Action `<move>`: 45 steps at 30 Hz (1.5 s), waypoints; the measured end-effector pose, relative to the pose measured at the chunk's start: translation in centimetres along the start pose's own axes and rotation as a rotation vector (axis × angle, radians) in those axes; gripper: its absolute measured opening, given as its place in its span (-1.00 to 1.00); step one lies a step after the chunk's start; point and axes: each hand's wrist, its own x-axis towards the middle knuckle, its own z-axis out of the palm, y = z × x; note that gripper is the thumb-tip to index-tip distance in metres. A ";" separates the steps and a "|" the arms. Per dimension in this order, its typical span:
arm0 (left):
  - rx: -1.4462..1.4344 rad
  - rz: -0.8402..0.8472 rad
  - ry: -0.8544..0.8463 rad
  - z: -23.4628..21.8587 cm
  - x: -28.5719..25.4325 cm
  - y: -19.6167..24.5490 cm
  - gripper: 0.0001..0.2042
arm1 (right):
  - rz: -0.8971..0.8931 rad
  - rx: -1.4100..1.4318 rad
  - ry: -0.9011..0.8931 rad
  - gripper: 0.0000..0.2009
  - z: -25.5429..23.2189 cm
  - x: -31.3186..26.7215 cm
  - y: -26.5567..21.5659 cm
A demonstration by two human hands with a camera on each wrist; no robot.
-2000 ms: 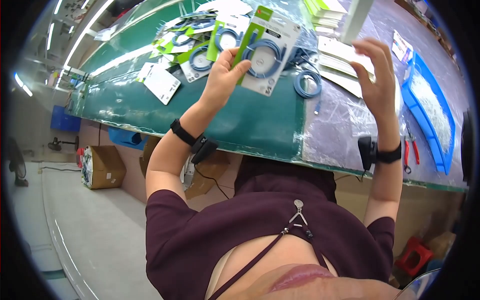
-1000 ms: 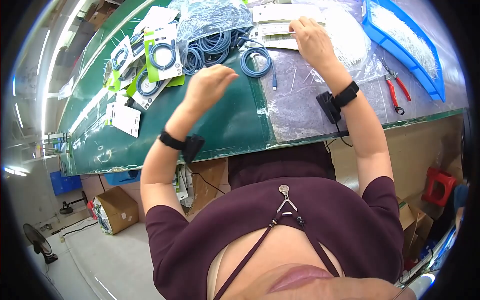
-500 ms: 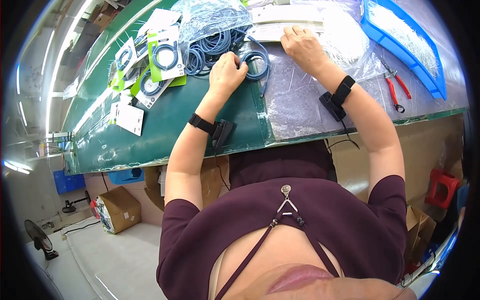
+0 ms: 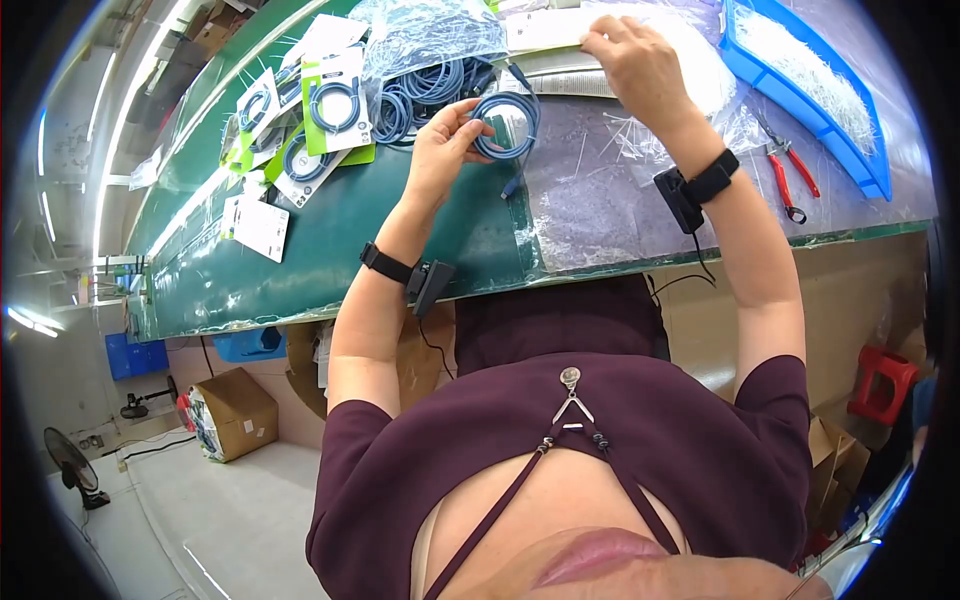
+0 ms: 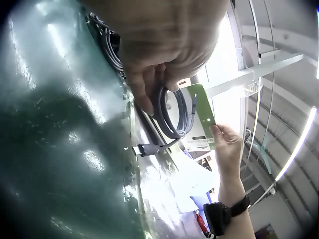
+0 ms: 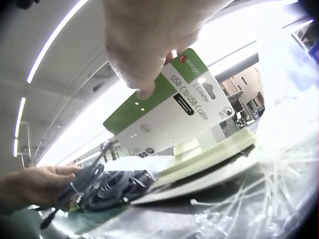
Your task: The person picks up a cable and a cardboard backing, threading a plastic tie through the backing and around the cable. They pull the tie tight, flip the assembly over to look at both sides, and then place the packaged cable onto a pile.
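My left hand (image 4: pixel 442 150) pinches a coiled blue USB-C cable (image 4: pixel 537 135) by the left side of its loop. In the left wrist view, a plug end (image 5: pixel 145 149) hangs from the coil, close over the table. My right hand (image 4: pixel 648 72) grips a green and white packaging card (image 6: pixel 187 102) by its green end, thumb on the printed face. The print on it reads "USB-C to USB-C cable". It is held above a stack of cards (image 4: pixel 565 84). Behind the left hand lie more coiled cables (image 4: pixel 425 88), partly under clear plastic (image 4: pixel 430 35).
Cards with cables fastened on them (image 4: pixel 335 105) are piled at the left, near a white card (image 4: pixel 262 230). To the right are loose clear ties (image 4: pixel 640 135), red-handled cutters (image 4: pixel 782 180) and a blue tray (image 4: pixel 800 115) of ties. The table's front edge (image 4: pixel 600 275) runs close to my body.
My left hand has put the carded cable on the left pile, then moved right and picked up the loose coil. My right hand has reached the card stack and lifted a card.
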 end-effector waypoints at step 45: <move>-0.611 0.249 -0.502 3.4 2.9 2.7 -0.84 | 0.400 1.192 -0.699 -0.66 -3.1 -3.8 0.0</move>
